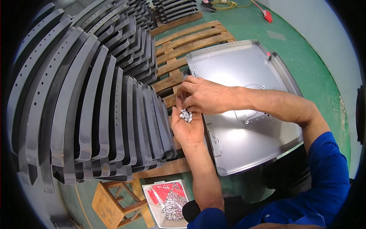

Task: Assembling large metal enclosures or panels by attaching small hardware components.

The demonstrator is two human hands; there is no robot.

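My left hand (188, 131) is turned palm up and cupped. A small heap of silver metal fittings (186, 115) lies in it near the fingers. Over that palm, my right hand (204, 94) reaches in from the right with its fingers bent and drawn together at the heap. What its fingertips pinch, if anything, is hidden. Both hands are above the left edge of a large flat sheet-metal panel (228, 72) with a raised rim. Several small studs stand up from the panel, and a bracket (215, 140) sits along its near left edge.
Tall stacks of grey bent metal parts (91, 99) crowd the left side. Slatted wooden pallets (190, 42) lie behind the panel. At the bottom are a wooden stool (108, 206) and a white tray (146, 191) holding red and silver small pieces. A red-tipped post (268, 57) rises at the panel's far right.
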